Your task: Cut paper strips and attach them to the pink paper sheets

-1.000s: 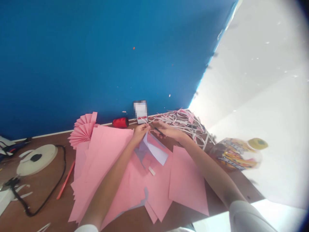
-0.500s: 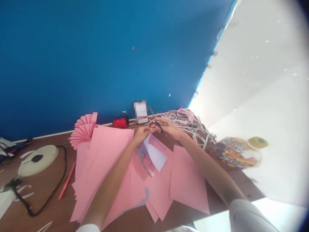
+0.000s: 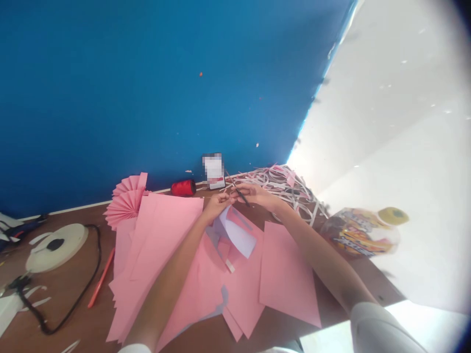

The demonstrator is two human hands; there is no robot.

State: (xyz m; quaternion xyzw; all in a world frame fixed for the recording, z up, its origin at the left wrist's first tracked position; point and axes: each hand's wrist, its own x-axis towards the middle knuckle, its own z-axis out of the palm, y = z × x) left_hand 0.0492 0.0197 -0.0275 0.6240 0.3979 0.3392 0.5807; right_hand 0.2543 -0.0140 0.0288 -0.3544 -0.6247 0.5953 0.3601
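My left hand (image 3: 218,205) is closed in a pinch on a small piece of paper, mostly hidden by the fingertips. Just right of it, fingertips almost meeting, my right hand (image 3: 253,194) holds slim dark scissors (image 3: 241,195), tilted with the thin end toward the wall. Below the fingers hangs or stands a curled lavender paper (image 3: 239,238); whether the left fingers grip its top I cannot tell. Under both forearms lie overlapping pink paper sheets (image 3: 171,220), and a separate pink sheet (image 3: 289,279) is beside the right forearm.
A pleated pink paper fan (image 3: 127,201), a red thread spool (image 3: 183,188) and a small pixelated card or box (image 3: 214,171) are along the blue wall. Paper strips (image 3: 294,193) pile at right, near a yellow-capped bottle (image 3: 362,233). At left are a red pen (image 3: 101,278), white reel (image 3: 69,252) and black cable (image 3: 97,255).
The scissors have tipped lower, their thin end dropping slightly. Both hands stay close together at about the same spot, and the view has shifted a little.
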